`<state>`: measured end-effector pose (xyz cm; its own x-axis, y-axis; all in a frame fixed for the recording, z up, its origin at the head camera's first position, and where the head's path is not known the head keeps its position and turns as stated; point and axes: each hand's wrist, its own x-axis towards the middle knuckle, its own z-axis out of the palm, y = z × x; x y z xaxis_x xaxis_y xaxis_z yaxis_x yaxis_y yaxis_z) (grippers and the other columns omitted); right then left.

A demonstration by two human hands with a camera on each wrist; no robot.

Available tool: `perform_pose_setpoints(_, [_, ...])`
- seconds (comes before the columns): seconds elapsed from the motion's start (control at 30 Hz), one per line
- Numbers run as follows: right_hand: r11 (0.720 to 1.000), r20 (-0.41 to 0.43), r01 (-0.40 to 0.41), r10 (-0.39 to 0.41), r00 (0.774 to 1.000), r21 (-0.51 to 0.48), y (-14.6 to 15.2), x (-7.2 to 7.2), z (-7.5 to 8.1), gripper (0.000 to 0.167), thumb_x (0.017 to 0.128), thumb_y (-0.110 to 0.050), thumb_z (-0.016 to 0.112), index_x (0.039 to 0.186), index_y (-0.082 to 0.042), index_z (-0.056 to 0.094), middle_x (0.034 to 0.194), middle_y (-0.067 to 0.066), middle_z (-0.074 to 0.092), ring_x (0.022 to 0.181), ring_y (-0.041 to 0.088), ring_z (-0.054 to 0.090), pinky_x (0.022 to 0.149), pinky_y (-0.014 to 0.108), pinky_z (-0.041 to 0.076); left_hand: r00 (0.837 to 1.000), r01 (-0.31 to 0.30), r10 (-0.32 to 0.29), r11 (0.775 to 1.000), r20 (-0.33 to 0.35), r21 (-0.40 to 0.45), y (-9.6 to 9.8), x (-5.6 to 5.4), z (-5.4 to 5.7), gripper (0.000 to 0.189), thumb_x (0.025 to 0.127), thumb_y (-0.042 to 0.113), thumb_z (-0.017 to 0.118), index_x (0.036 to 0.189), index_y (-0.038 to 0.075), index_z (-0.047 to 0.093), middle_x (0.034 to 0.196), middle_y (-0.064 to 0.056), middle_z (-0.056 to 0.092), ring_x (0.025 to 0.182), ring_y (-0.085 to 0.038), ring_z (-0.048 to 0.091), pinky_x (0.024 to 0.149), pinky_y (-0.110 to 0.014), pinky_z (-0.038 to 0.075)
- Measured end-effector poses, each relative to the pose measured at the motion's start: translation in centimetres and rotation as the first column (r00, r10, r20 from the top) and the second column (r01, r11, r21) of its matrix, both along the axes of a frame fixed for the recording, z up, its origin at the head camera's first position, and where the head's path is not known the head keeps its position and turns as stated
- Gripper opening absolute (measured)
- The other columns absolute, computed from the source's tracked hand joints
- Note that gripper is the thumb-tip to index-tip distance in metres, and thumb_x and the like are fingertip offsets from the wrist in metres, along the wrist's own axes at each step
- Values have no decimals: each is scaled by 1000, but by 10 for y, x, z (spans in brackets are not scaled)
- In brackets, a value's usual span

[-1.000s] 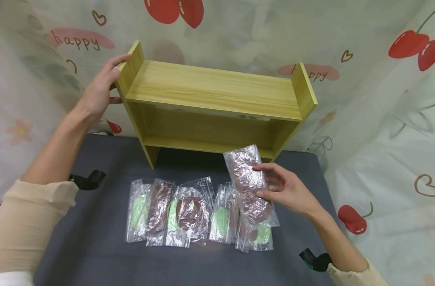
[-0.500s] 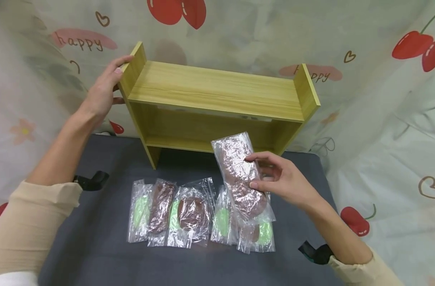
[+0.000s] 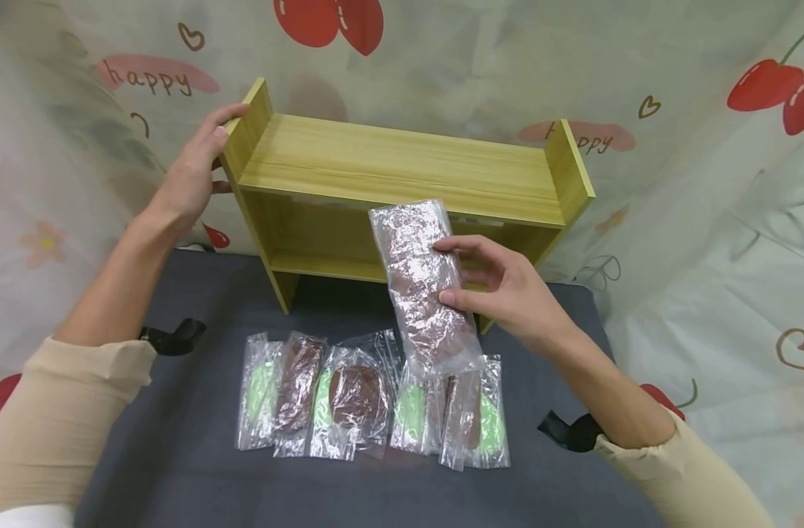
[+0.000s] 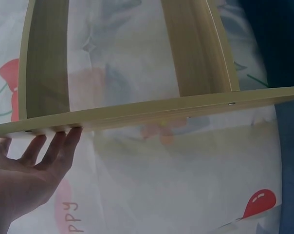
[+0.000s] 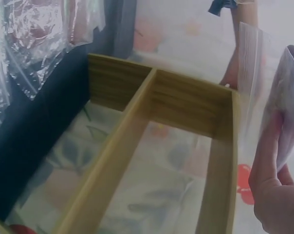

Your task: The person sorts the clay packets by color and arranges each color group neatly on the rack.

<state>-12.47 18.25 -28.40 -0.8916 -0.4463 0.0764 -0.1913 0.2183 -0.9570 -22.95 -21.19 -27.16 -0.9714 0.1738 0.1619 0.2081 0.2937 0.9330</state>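
The cloth (image 3: 441,73) says "happy"; the right hand (image 3: 510,293) pinches a bag (image 3: 417,282) of brown stuff (image 3: 435,326); fingertips of the left hand (image 3: 189,176) touch the shelf (image 3: 402,155) near the table's (image 3: 197,440) back edge

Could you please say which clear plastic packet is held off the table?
The clear plastic packet with brownish contents pinched in the person's right hand; the other packets lie in a row on the dark grey table.

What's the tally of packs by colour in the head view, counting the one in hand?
Green packs: 4
Brown packs on the table: 4
Brown pack in the right hand: 1
Total: 9 showing; wraps overlap, so the brown count is less sure and more could be hidden.
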Motion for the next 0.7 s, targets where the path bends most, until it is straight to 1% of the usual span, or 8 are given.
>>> perform_pose_setpoints(0.1, [1000,-8,2,-2,1000,-12,-6,-6,6,56,86,-7,77,138,-12,55,142,2,52,122,24,58,89,31,53,1000,2,-2,1000,-2,4,0,0,-1,49,107,41,17,156,34,26,144,-9,37,123,-26,43,91,-46,39])
perform_pose_setpoints(0.37, [999,3,-9,9,1000,-46,-18,-21,19,57,89,-4,73,141,-9,51,145,4,48,122,26,58,83,32,56,1000,-3,3,1000,-14,16,1,0,-1,50,107,40,17,156,33,26,144,-9,36,122,-25,44,90,-43,41])
perform_pose_setpoints(0.57, [998,16,-20,21,1000,-68,-30,-33,29,58,90,-6,73,143,-13,50,145,2,46,124,25,57,87,33,54,999,-18,19,1000,-31,16,1,1,-3,50,107,40,17,155,33,28,141,-10,38,118,-25,45,85,-40,41])
perform_pose_setpoints(0.7, [996,23,-33,35,999,-87,-38,-41,33,60,89,-6,73,144,-16,49,145,1,45,126,24,56,90,34,53,999,-14,15,1000,-39,17,1,0,-4,50,107,41,16,156,33,27,144,-10,36,119,-25,45,86,-41,41])
